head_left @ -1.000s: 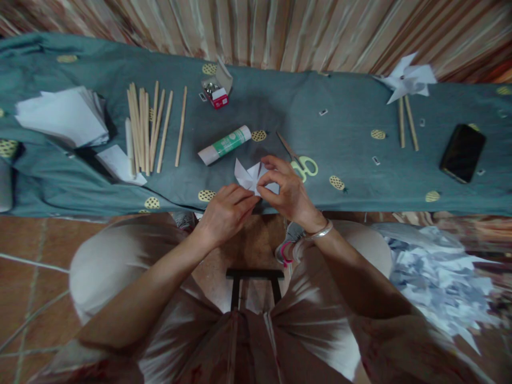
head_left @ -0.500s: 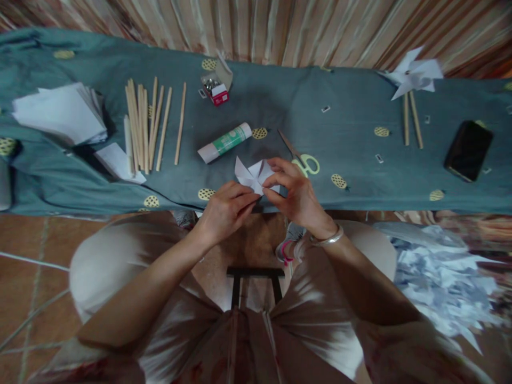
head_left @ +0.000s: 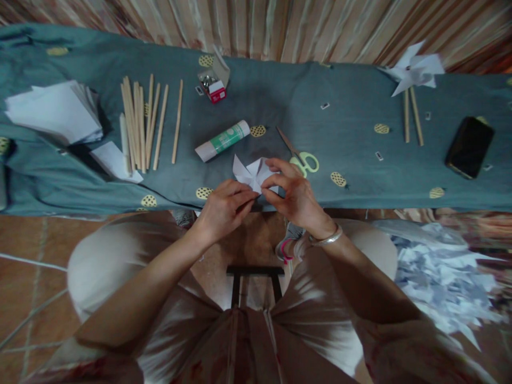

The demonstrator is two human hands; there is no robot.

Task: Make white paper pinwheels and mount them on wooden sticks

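A white paper pinwheel [head_left: 253,172] with its blades folded toward the centre is held between both hands at the table's near edge. My left hand [head_left: 224,209] pinches its lower left side, fingers closed. From the right, my right hand [head_left: 294,196] grips it, with thumb and fingertips close to the centre and on the right blade. Part of the pinwheel is hidden by my fingers. Just beyond it lies a glue stick [head_left: 224,141] with a green label. Scissors [head_left: 302,160] with light green handles rest beside my right hand.
Several wooden sticks [head_left: 140,125] lie left of a small red box [head_left: 216,93] of metal pins. Stacked paper [head_left: 54,113] sits far left. At right are finished pinwheels [head_left: 416,69] on sticks and a black phone [head_left: 470,146]. A bag of paper scraps [head_left: 444,277] stands below.
The view has shifted slightly. Both hands stay on the paper pinwheel in nearly the same grip, with only a tiny movement of the fingers.
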